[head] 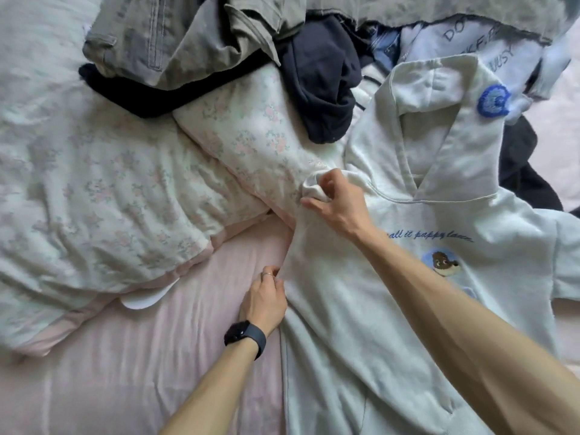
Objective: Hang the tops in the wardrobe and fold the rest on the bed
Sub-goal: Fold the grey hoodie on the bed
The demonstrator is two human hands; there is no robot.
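White hoodie lies flat on the bed, front up, hood toward the far end, covering the right half of the pink sheet. A printed line of script and a small bear emblem show on the chest.

My right hand reaches across the garment, fingers curled, pinching a bunched sleeve end at the hoodie's upper left corner. My left hand is at the hoodie's left edge, fingertips pinching the fabric there. Black watch on the left wrist.

Floral duvet is heaped to the left, touching the hoodie near the sleeve end. Beyond the hood sits a pile of clothes: grey-green trousers, a dark navy garment and a pale lettered top.
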